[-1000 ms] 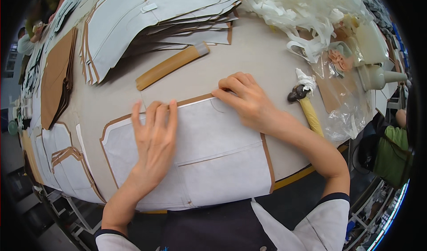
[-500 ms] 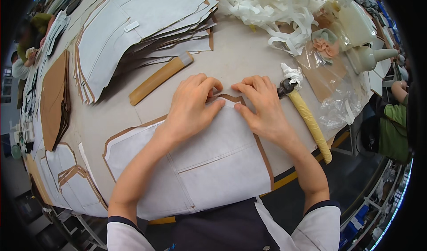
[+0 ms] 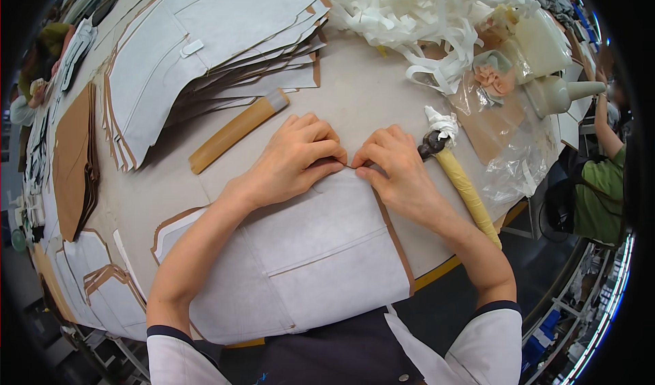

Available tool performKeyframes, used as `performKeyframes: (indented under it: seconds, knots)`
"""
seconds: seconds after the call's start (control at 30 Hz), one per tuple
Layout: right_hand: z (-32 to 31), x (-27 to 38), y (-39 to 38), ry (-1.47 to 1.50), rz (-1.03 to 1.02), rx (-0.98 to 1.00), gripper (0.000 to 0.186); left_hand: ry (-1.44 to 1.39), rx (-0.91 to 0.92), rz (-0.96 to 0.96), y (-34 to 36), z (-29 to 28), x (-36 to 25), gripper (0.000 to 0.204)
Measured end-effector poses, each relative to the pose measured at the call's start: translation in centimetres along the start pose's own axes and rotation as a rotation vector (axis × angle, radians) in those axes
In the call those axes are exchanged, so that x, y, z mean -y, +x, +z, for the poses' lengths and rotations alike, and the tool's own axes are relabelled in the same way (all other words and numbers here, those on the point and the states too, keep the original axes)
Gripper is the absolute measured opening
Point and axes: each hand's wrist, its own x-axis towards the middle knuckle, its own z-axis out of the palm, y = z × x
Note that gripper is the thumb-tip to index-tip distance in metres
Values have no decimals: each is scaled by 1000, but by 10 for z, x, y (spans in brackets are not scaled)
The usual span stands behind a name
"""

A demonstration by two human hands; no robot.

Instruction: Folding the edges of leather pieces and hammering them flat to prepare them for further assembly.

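Observation:
A white-backed panel with brown edges lies across the near side of the table and overhangs its front edge. At the panel's far edge, my left hand has thumb and fingers pinched on the border. Close beside it, my right hand pinches the same border, the fingertips of both hands almost meeting. The bit of edge between them is mostly covered by my fingers. Just right of my right hand rests a hammer with a yellow-wrapped handle and white material around part of its head.
A flat brown bar lies beyond my left hand, below a stack of white-backed panels. White strips are heaped at the far right, near a squeeze bottle and clear plastic. Brown pieces lie left. A person in green is at right.
Both hands have drawn together, and their parted fingers have closed on the panel's far edge. The brown border at that spot is now largely hidden. The view has shifted slightly.

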Motion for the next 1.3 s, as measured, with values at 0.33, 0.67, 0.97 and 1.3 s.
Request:
performKeyframes:
  seconds: [0.33,0.67,0.97,1.3]
  knots:
    - [3,-13,-6,104,-57,-24,17,-5,20,133,-2,-2,12,15]
    - [2,-21,-17,-471,-669,-123,29,361,-3,361,-17,-1,4,37]
    - [19,-2,-14,-85,-266,-137,41,361,-426,-258,-50,32,-50,43]
    - [15,6,-25,-586,-489,-108,41,434,-476,-223,-55,42,-49,36]
